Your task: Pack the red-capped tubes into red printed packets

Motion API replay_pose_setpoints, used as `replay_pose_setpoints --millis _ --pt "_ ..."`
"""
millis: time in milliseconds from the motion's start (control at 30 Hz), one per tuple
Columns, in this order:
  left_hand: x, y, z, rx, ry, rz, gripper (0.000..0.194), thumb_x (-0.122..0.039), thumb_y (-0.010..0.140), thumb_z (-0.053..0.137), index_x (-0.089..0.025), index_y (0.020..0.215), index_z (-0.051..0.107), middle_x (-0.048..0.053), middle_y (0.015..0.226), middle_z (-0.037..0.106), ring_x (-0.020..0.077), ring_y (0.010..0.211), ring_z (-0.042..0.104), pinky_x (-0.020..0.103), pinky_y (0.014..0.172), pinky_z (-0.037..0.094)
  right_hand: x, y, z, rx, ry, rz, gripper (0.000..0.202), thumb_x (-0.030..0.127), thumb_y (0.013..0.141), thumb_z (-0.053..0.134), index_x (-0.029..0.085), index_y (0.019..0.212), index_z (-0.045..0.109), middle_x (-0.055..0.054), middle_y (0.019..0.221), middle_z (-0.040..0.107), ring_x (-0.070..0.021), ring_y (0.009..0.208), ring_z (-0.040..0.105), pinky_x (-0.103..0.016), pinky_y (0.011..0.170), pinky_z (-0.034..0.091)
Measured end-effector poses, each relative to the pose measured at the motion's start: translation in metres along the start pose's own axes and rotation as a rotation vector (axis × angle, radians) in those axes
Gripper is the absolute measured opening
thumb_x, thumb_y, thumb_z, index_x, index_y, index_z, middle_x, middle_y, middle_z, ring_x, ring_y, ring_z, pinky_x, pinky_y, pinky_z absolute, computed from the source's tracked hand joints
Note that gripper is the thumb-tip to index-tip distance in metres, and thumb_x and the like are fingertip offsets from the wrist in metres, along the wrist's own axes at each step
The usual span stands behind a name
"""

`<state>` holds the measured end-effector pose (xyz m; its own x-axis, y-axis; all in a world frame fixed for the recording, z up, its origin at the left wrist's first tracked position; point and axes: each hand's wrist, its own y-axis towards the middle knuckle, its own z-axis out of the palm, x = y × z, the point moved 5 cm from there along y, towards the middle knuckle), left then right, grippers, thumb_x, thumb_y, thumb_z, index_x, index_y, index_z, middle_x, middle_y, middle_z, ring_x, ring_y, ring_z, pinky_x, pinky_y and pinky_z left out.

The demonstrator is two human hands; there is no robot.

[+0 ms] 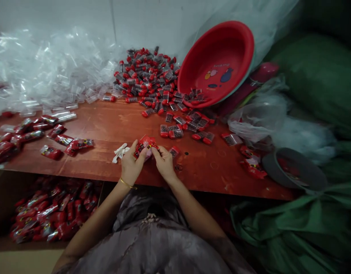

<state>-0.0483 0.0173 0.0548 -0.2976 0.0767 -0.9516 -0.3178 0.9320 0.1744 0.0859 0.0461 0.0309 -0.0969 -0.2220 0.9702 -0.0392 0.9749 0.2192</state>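
Note:
Near the front edge of the table, my left hand and my right hand both grip a red printed plastic wrapper. Thumbs and fingers are pinched on its two sides; what lies inside it I cannot make out. Just left of my left hand lie several small white bone-shaped pieces. Beside my right hand is a small clear container with a red cap. Many similar red-capped containers with dark contents form a pile farther back.
A red basin leans at the back right. Clear plastic tubes are heaped at the back left. Wrapped red packets lie on the left, more fill a box below. A grey bowl stands right, by green cloth.

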Motion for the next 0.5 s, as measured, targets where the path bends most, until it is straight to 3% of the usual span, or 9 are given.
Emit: replay_pose_setpoints --millis 67,133,200,267,367,433,500 --pt "0.010 -0.005 0.007 0.084 -0.302 -0.294 0.040 -0.046 0.069 0.071 -0.015 0.095 0.070 0.009 0.092 0.072 0.0214 0.085 0.066 0.034 0.081 0.051 0.004 -0.003 -0.004 -0.040 -0.031 -0.016 0.031 0.039 0.087 0.046 0.020 0.062 0.048 0.005 0.056 0.046 -0.0103 0.053 0.042 -0.022 0.053 0.034" --pt "0.014 -0.014 0.017 0.179 -0.523 -0.567 0.041 -0.050 0.060 0.076 -0.014 0.080 0.069 0.003 0.068 0.067 0.0132 0.060 0.061 0.027 0.063 0.051 0.006 -0.007 -0.007 -0.083 -0.093 -0.042 0.033 0.038 0.089 0.043 0.021 0.060 0.043 0.005 0.055 0.042 -0.0102 0.053 0.039 -0.022 0.053 0.032" --pt "0.012 -0.022 0.025 0.244 -0.640 -0.739 0.041 -0.049 0.054 0.080 -0.014 0.072 0.066 -0.001 0.059 0.061 0.0086 0.050 0.055 0.023 0.055 0.049 0.008 -0.010 -0.008 -0.116 -0.166 -0.087 0.033 0.035 0.090 0.040 0.021 0.061 0.041 0.005 0.056 0.042 -0.0106 0.055 0.040 -0.023 0.055 0.032" --pt "0.008 -0.024 0.030 0.241 -0.710 -0.781 0.040 -0.044 0.051 0.082 -0.014 0.072 0.066 -0.001 0.062 0.063 0.0084 0.052 0.056 0.023 0.056 0.049 0.010 -0.013 -0.007 -0.114 -0.233 -0.146 0.031 0.033 0.090 0.040 0.021 0.062 0.041 0.004 0.059 0.044 -0.0112 0.057 0.042 -0.024 0.057 0.034" --pt "0.004 -0.020 0.032 0.099 -0.763 -0.721 0.041 -0.034 0.043 0.087 -0.013 0.073 0.068 0.001 0.068 0.067 0.0096 0.058 0.059 0.023 0.061 0.048 0.012 -0.016 -0.008 -0.054 -0.321 -0.187 0.032 0.033 0.091 0.038 0.021 0.062 0.042 0.002 0.060 0.048 -0.0120 0.059 0.046 -0.024 0.058 0.036" --pt "0.005 -0.018 0.031 0.017 -0.754 -0.688 0.041 -0.032 0.039 0.088 -0.012 0.069 0.068 0.000 0.066 0.067 0.0094 0.058 0.059 0.022 0.061 0.048 0.011 -0.016 -0.016 0.001 -0.441 -0.137 0.035 0.035 0.093 0.033 0.021 0.063 0.047 -0.001 0.063 0.055 -0.0134 0.061 0.052 -0.024 0.060 0.038" --pt "0.008 -0.015 0.030 -0.014 -0.727 -0.677 0.041 -0.033 0.038 0.088 -0.012 0.064 0.066 0.001 0.065 0.068 0.0097 0.058 0.060 0.023 0.061 0.048 0.006 -0.014 -0.032 0.039 -0.677 0.014 0.041 0.039 0.094 0.029 0.020 0.068 0.055 -0.006 0.068 0.062 -0.0164 0.066 0.059 -0.026 0.063 0.040"
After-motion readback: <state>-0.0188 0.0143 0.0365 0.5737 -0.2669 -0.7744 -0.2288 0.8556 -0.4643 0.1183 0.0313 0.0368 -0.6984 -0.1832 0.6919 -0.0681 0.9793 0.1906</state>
